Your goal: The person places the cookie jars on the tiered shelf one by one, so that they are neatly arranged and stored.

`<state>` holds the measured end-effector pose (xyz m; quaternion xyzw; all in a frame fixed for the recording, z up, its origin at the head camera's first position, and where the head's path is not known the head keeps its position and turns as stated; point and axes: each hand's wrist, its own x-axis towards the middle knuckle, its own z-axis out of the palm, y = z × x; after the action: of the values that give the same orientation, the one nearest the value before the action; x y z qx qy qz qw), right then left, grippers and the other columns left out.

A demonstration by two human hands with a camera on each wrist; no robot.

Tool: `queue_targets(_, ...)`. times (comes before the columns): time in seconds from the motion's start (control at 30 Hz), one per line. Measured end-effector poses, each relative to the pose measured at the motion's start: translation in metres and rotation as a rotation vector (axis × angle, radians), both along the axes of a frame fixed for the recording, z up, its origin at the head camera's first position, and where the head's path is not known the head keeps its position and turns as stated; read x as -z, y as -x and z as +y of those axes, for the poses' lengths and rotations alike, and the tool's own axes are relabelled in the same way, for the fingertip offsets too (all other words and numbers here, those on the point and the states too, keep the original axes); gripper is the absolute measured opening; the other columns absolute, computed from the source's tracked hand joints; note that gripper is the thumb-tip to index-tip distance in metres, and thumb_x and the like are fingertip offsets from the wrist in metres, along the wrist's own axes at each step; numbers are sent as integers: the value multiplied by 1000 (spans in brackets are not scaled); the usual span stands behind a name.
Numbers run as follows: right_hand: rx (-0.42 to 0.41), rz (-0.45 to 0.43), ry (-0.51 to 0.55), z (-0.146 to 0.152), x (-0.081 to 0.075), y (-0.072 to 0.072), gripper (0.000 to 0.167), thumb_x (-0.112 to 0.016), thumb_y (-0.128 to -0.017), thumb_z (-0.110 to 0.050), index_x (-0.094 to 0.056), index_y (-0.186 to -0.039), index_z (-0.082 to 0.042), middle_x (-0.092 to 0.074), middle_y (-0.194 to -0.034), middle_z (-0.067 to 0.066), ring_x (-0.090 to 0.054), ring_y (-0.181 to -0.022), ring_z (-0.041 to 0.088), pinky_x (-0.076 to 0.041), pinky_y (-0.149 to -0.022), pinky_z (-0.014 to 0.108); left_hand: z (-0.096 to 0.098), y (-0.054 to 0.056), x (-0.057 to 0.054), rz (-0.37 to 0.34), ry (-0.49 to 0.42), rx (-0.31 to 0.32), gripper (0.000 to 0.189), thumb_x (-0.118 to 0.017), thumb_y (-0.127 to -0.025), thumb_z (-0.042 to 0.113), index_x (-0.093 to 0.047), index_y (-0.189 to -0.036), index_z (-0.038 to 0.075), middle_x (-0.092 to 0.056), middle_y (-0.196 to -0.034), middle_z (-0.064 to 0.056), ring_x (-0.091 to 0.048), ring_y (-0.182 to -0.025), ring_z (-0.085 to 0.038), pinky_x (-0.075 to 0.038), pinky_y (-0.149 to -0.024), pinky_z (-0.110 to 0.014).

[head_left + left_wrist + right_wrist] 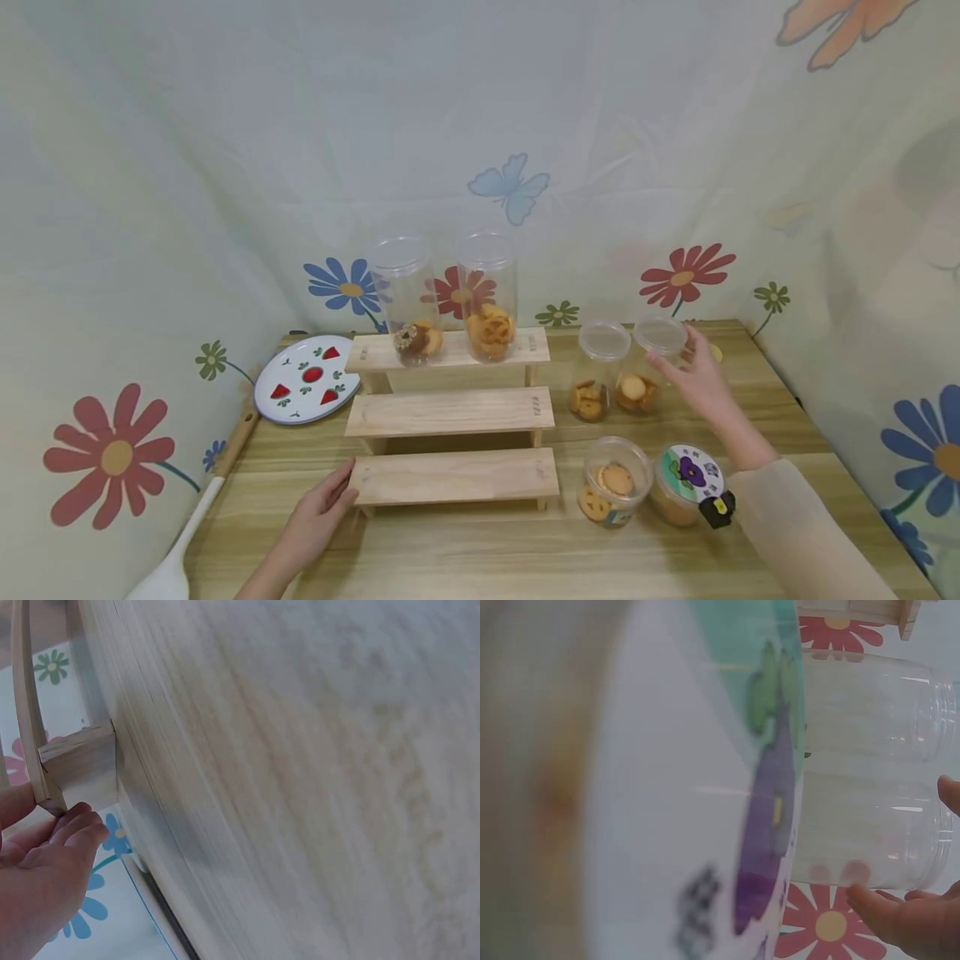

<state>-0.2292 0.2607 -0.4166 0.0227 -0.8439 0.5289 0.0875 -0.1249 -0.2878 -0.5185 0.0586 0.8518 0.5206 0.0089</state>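
Note:
In the head view, my left hand (318,517) is at the left end of the three-tier wooden shelf (457,477). Its thumb and fingers pinch the end of the lowest board; the left wrist view shows the fingers (82,829) at a board corner. My right hand (701,379) grips a clear lidded jar (637,367) of cookies near its top, thumb in front. The right wrist view has this jar (870,832) between thumb and fingers. Close on its left stands a similar jar (590,375) with cookies low inside.
Two tall cookie jars, one (407,308) left of another (489,304), stand on the top tier. Nearer me are a short cookie jar (615,483) and a flower-labelled jar (686,479). A strawberry plate (296,367) and a white, wooden-handled utensil (195,517) lie left.

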Motion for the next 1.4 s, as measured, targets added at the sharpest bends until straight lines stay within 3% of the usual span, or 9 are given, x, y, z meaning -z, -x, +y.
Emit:
queue_targets(0.43, 20, 14, 6, -4, 9, 1, 79, -60, -97, -25, -10, -150, 5, -25, -143, 39, -28, -129, 56, -28, -105, 64, -1, 1, 0, -3, -1, 1, 50, -57, -98, 10, -39, -139, -13, -38, -143, -28, -41, -127, -33, -39, -96, -16)
queue_targets(0.7, 54, 15, 20, -4, 11, 1, 80, -62, -96, -26, -12, -148, 8, -27, -141, 39, -30, -128, 55, -29, -106, 61, 0, 0, -4, -47, -2, -5, 52, -57, -98, 14, -39, -141, -10, -37, -145, -26, -40, -129, -32, -38, -102, -31)
queue_targets(0.8, 73, 15, 13, -3, 12, -1, 80, -63, -95, -28, -13, -147, 8, -29, -141, 38, -33, -127, 53, -31, -105, 60, 0, 0, -3, -37, 2, -5, 51, -57, -98, 13, -39, -140, -11, -38, -144, -26, -40, -128, -33, -39, -101, -26)
queue_targets(0.97, 82, 14, 3, -4, 11, -6, 79, -63, -95, -28, -16, -146, 10, -29, -139, 39, -36, -125, 54, -33, -104, 60, 0, 0, -3, -19, 2, -5, 50, -57, -98, 10, -39, -139, -12, -38, -144, -27, -41, -127, -32, -38, -98, -20)
queue_targets(1.23, 82, 12, -3, -4, 11, -17, 79, -64, -95, -28, -17, -145, 10, -30, -139, 40, -35, -124, 55, -34, -104, 59, 1, 2, -3, -17, 12, -5, 51, -56, -98, 12, -39, -140, -11, -38, -144, -25, -41, -128, -32, -39, -101, -28)
queue_targets(1.4, 73, 14, -21, -5, 7, -24, 78, -61, -96, -29, -16, -146, 10, -30, -138, 41, -35, -123, 57, -35, -103, 59, 0, 1, -2, -18, 21, -6, 50, -56, -98, 11, -40, -139, -12, -39, -144, -26, -41, -128, -32, -38, -101, -27)
